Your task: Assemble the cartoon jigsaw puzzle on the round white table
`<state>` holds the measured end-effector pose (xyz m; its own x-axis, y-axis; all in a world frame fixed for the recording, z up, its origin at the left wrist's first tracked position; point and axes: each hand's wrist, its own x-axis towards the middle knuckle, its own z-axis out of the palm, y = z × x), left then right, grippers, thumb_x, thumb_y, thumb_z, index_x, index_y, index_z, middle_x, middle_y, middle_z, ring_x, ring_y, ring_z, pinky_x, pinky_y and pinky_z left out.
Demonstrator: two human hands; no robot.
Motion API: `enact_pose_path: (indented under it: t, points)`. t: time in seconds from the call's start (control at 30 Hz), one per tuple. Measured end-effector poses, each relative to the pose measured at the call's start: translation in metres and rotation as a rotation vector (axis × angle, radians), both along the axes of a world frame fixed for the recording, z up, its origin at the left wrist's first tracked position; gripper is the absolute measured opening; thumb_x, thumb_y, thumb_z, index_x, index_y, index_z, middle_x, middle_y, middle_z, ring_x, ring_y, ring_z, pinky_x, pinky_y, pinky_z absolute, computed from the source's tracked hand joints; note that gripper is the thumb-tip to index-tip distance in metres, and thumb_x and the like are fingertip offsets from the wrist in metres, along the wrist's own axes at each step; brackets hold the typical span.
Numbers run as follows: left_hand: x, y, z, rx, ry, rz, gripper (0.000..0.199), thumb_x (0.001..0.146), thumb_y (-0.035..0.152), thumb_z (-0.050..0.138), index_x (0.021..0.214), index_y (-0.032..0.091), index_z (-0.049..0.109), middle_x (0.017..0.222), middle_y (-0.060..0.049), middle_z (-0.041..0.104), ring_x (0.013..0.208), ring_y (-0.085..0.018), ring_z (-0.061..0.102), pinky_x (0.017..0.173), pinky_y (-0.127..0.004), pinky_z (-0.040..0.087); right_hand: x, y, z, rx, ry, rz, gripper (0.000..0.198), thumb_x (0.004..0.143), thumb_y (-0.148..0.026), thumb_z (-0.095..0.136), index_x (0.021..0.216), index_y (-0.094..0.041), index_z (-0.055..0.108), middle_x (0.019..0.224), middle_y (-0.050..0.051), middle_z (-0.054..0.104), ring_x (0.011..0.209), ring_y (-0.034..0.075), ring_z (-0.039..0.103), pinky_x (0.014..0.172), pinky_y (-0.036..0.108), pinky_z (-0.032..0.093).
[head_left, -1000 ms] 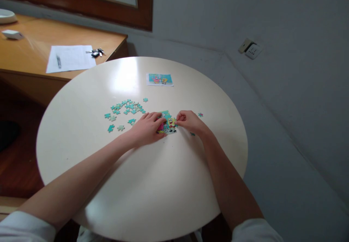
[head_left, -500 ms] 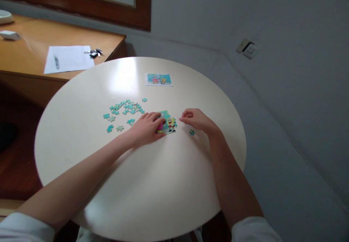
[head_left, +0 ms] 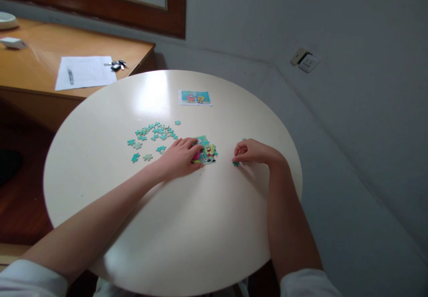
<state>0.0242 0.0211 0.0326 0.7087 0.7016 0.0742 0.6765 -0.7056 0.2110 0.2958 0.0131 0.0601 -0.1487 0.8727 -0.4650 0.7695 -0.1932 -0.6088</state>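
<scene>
A spread left hand (head_left: 181, 158) is steadying a part-joined puzzle (head_left: 210, 152) on the surface (head_left: 200, 225); the curled right hand (head_left: 251, 150), pinch unclear, is seemingly collecting a loose piece (head_left: 236, 164), lifting calling for precision.

And here we are in a plain indoor room, home or small office, hard to call! Wood-framed window (head_left: 100, 5) near eleven o'clock; desk (head_left: 83, 45) at ten, carrying paper (head_left: 89, 72), pen (head_left: 70, 76) and keys (head_left: 117, 65); wall socket (head_left: 309, 63) at two; round white surface (head_left: 187, 212) at the centre, strewn with puzzle pieces (head_left: 161, 130).
</scene>
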Motion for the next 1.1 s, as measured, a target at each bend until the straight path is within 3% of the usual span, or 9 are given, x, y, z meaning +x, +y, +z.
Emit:
enact_pose_path:
  t: [0.23,0.67,0.93,1.1]
  points:
    - [0.001,-0.001,0.001,-0.001,0.004,0.003,0.046,0.085,0.045,0.055,0.126,0.023,0.053,0.135,-0.011,0.050,0.123,-0.029,0.048,0.105,-0.043,0.036,0.002,0.000,0.000,0.024,-0.009,0.101,0.027,0.050,-0.027,0.076,0.072,-0.019,0.063,0.053,-0.005,0.055,0.049,0.010,0.047,0.047,0.022,0.031]
    - [0.001,0.001,-0.001,-0.018,-0.004,-0.015,0.048,0.084,0.043,0.056,0.126,0.019,0.053,0.135,-0.014,0.050,0.124,-0.030,0.047,0.106,-0.043,0.034,-0.005,0.001,-0.001,0.133,0.023,-0.044,0.021,0.067,-0.034,0.067,0.076,-0.016,0.061,0.054,-0.003,0.055,0.050,0.009,0.044,0.049,0.022,0.031]
    - [0.000,0.003,-0.001,-0.013,-0.024,-0.057,0.048,0.086,0.043,0.055,0.126,0.018,0.053,0.136,-0.016,0.050,0.127,-0.030,0.045,0.105,-0.044,0.034,-0.007,0.006,-0.014,0.363,-0.073,-0.168,0.023,0.072,-0.036,0.060,0.074,-0.014,0.065,0.056,-0.002,0.054,0.053,0.009,0.044,0.052,0.023,0.032]
    - [0.000,0.004,-0.002,-0.032,-0.013,-0.072,0.050,0.086,0.044,0.054,0.129,0.017,0.051,0.139,-0.017,0.047,0.130,-0.031,0.043,0.107,-0.046,0.033,-0.015,0.010,-0.021,0.424,-0.148,-0.225,0.016,0.073,-0.030,0.058,0.072,-0.016,0.064,0.058,-0.002,0.054,0.056,0.010,0.046,0.054,0.024,0.032]
